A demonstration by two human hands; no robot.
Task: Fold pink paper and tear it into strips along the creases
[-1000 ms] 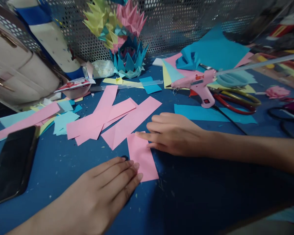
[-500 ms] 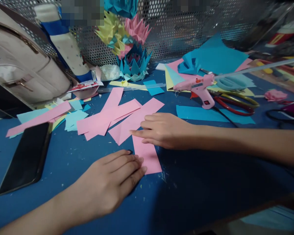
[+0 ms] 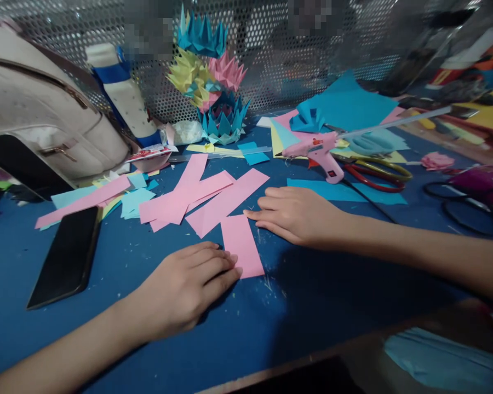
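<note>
A pink paper rectangle [image 3: 243,246] lies flat on the blue table [image 3: 156,361]. My left hand [image 3: 193,282] rests palm down with its fingertips on the paper's left edge, fingers stretched out side by side. At the paper's top right corner is my right hand [image 3: 293,214]; its index finger points left at that corner, and the other fingers are partly curled, holding nothing. Just behind the paper, a longer pink strip [image 3: 228,202] lies at a slant beside crossed pink strips [image 3: 184,194].
At left lie a black phone [image 3: 66,257] and paper scraps [image 3: 135,200], before a pale bag [image 3: 45,109] and a bottle [image 3: 125,98]. Folded paper flowers [image 3: 224,117] stand at the back. A pink glue gun [image 3: 318,153], pliers [image 3: 378,172] and blue paper [image 3: 349,191] lie at right.
My right hand has slid right, off the middle of the paper's top edge to its corner. My left hand stays on the paper. The whole view has shifted slightly.
</note>
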